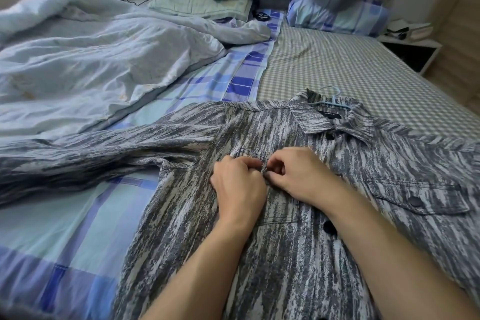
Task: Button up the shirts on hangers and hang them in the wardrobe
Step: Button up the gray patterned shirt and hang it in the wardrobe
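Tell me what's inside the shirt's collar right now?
A light blue hanger sits inside the collar of the grey streaked shirt; only its hook and neck show. Its arms are covered by the fabric, so they cannot be seen.

Shirt (pixel 298 254): grey/white streaks, dark buttons. Hanger (pixel 335 101): pale blue, prob. Sheet (pixel 78 215): blue/aqua plaid. Mattress (pixel 350 65): grey-white check.
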A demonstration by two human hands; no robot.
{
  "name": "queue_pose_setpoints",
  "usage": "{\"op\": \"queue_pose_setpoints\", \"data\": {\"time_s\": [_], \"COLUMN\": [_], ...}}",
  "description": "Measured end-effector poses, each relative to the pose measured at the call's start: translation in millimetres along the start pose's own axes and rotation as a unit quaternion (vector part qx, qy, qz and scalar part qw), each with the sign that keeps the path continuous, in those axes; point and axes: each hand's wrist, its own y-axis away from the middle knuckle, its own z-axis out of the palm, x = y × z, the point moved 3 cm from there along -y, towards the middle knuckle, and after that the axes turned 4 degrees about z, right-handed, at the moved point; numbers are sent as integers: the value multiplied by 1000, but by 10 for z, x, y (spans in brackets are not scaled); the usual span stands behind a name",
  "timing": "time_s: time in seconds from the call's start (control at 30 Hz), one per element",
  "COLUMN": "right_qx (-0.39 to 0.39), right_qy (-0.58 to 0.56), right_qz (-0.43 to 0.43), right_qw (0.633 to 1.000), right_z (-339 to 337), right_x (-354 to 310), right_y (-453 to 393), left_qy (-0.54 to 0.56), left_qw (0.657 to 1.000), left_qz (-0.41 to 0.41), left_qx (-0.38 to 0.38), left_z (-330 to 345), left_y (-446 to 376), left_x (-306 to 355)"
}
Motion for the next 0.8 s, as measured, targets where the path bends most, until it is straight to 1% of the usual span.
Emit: {"op": "queue_pose_setpoints", "data": {"time_s": [0.07, 0.13, 0.17, 0.23, 0.33, 0.43, 0.53, 0.6, 0.7, 0.8], "right_qx": [-19, -29, -30, -41, -54, -42, -35, -33, -47, -51], "right_qy": [109, 218, 249, 267, 245, 216, 177, 173, 159, 122], "right_qz": [-21, -73, -92, -93, -61, -35, -25, -38, -62, -61], "right_qw": [994, 973, 964, 958, 966, 975, 983, 984, 984, 989], "right_z": [-7, -24, -37, -76, -93, -48, 19, 28, 13, -18], "right_x": [-138, -336, -423, -498, -428, -312, -205, -158, -128, -87], "right_y": [-10, -19, -21, -59, -139, -106, -51, -55, -73, -105], "left_qy": [-12, -23, -24, -21, -8, 33, 87, 88, 80, 78], "left_qw": [1000, 1000, 1000, 1000, 1000, 999, 992, 989, 991, 992], "left_qz": [6, 6, 4, 5, -1, -13, -41, -41, -54, -58], "left_qx": [-4, -6, -4, -2, -11, -28, -87, -107, -91, -82], "left_z": [-7, -15, -29, -57, -81, -80, -133, -177, -161, -109], "left_y": [14, 18, 24, 37, 54, 31, -22, -54, -71, -63], "left_x": [10, 21, 31, 56, 73, 39, 8, 2, -27, -64]}}
